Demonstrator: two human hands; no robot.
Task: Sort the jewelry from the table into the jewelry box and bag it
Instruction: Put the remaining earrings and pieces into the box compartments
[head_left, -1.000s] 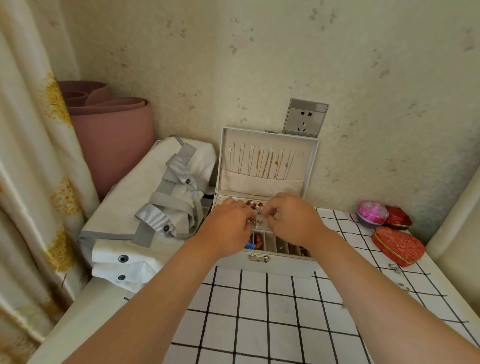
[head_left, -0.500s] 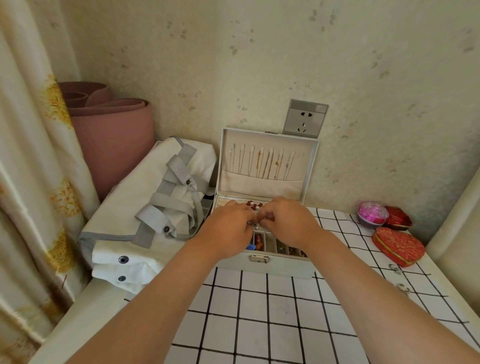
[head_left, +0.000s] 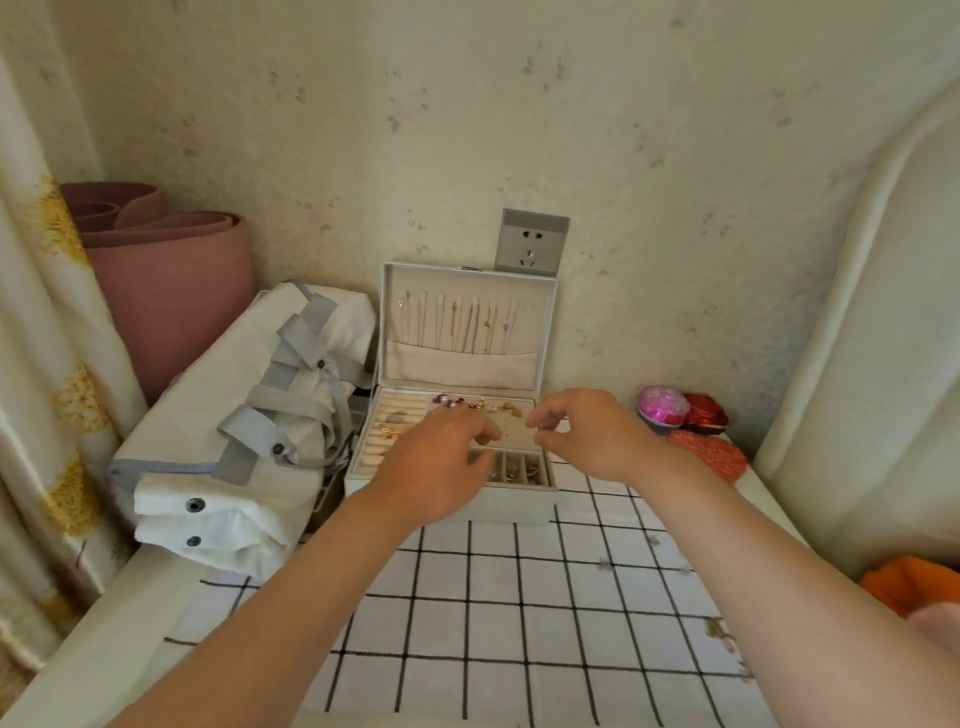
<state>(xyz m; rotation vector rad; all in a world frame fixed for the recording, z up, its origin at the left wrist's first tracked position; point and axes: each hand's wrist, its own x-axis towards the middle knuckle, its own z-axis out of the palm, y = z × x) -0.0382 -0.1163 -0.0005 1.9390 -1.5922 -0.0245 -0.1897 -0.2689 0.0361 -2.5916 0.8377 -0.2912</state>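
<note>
The sorting step is in hand; bagging has not begun. The jewelry box (head_left: 470, 358) stands open at the far middle of the table (head_left: 519, 597), its lid upright against the wall with chains hanging inside it. Earrings sit along the far edge of its tray, and small pieces fill the near compartments.

The left hand (head_left: 441, 462) hovers over the near left of the tray with its fingers bent down. Whether they grip anything cannot be told. The right hand (head_left: 587, 434) is over the tray's right edge, thumb and forefinger curved toward each other as if around something tiny, but nothing can be made out between them.

A few small pieces (head_left: 719, 630) lie on the checked cloth at the near right, too blurred to name. The white bag (head_left: 234, 415) lies flat just left of the box, its grey straps on top.

The next move probably calls for a fine fingertip pinch to seat or fetch a small piece. The remaining pieces likely follow, then the lid is shut and the box goes into the bag.
</note>
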